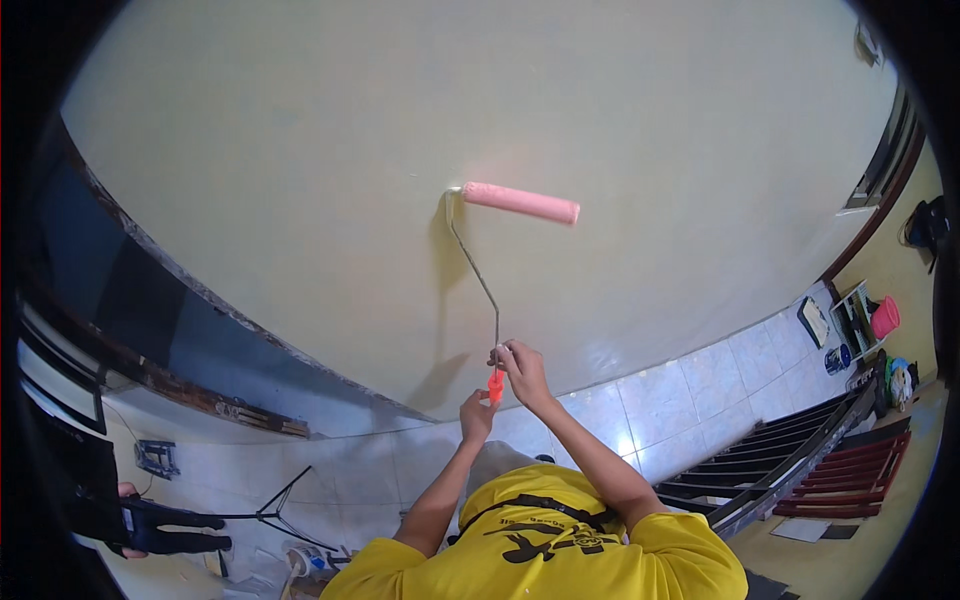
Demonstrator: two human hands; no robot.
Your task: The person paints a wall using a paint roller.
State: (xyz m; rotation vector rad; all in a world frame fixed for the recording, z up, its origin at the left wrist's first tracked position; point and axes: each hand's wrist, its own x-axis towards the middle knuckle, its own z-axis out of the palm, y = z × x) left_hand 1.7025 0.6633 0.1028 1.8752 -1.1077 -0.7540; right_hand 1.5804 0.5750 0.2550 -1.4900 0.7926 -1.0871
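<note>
A paint roller with a pink sleeve (520,203) is up against the pale wall (680,180), the sleeve tilted slightly down to the right. Whether it touches the wall or stands just off it, I cannot tell. From the sleeve's left end a bent metal rod (474,262) runs down to an orange handle (495,386). My left hand (477,415) is closed on the lower part of that handle. Just above, my right hand (524,372) pinches the rod where it meets the handle.
Pale floor tiles (655,410) run along the wall's foot. Right: a dark slatted railing (775,450), a paint tray (814,322), a pink basin (885,317) on a small stand. Left: a tripod (268,516), a white bucket (303,562), and another person in dark clothes (165,528).
</note>
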